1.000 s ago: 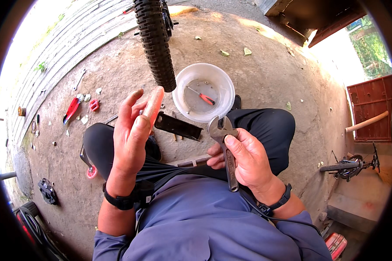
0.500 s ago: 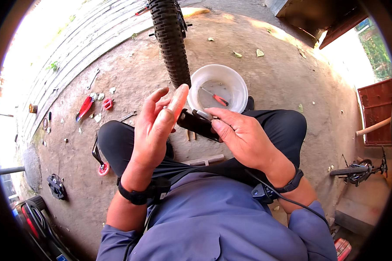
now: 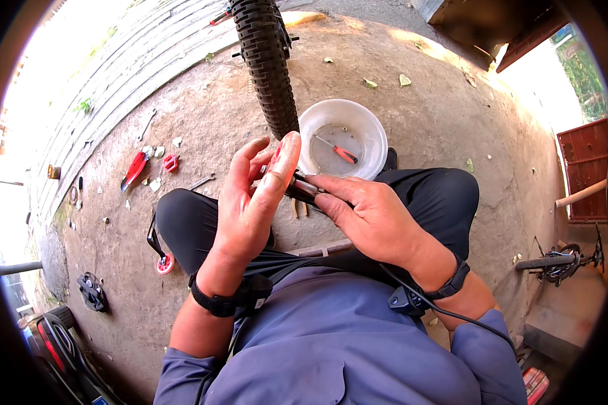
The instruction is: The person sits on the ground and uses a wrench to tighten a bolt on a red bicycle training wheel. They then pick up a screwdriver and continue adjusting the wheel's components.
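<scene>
My right hand (image 3: 378,219) grips a narrow black-and-silver part (image 3: 304,189) between thumb and fingers; its kind is not plain, and the fingers cover much of it. Its far end points at the palm side of my left hand (image 3: 246,196); whether they touch I cannot tell. The left hand is raised with fingers stretched upward and apart. A small spot of red shows near its fingertips, too small to name. Just behind the hands stand a knobby bicycle tyre (image 3: 265,64) and a white plastic tub (image 3: 375,138) with a red-handled screwdriver (image 3: 345,155) in it.
On the ground at left lie a red-and-silver tool (image 3: 134,169), a small red part (image 3: 171,163), spanners (image 3: 146,125) and a black crank-like part with a red wheel (image 3: 165,264). A bar (image 3: 327,249) lies between my legs. Another bicycle (image 3: 561,260) is at far right.
The black-and-silver part has turned in my right hand, so less of its broad black face shows. Both hands have shifted slightly right; my left fingers stay raised.
</scene>
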`<move>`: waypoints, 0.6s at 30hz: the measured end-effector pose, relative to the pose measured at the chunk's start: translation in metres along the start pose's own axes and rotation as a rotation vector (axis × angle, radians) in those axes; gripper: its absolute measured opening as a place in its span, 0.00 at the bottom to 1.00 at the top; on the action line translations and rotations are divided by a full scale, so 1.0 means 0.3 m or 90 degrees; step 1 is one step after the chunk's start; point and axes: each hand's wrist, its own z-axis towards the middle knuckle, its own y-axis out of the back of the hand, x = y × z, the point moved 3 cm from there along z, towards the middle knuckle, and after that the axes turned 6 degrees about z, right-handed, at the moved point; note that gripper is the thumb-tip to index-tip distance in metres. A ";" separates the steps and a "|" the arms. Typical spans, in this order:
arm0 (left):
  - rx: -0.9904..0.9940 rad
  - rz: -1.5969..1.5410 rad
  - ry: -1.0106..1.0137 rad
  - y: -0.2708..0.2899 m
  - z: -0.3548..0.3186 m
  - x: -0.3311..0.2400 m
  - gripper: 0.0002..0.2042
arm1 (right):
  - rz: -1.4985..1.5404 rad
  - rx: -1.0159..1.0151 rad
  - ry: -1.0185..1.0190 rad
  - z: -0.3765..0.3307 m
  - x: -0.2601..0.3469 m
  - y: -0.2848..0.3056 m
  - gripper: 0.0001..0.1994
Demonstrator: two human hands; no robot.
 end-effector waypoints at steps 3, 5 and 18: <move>0.002 0.008 -0.001 -0.004 0.003 0.001 0.33 | -0.049 -0.007 0.025 0.000 0.011 0.005 0.16; 0.007 0.000 -0.009 -0.008 0.001 0.005 0.33 | -0.071 -0.005 0.034 0.006 0.019 0.006 0.16; 0.008 0.043 -0.017 -0.034 -0.008 0.001 0.27 | -0.129 0.058 0.011 0.019 0.008 0.014 0.14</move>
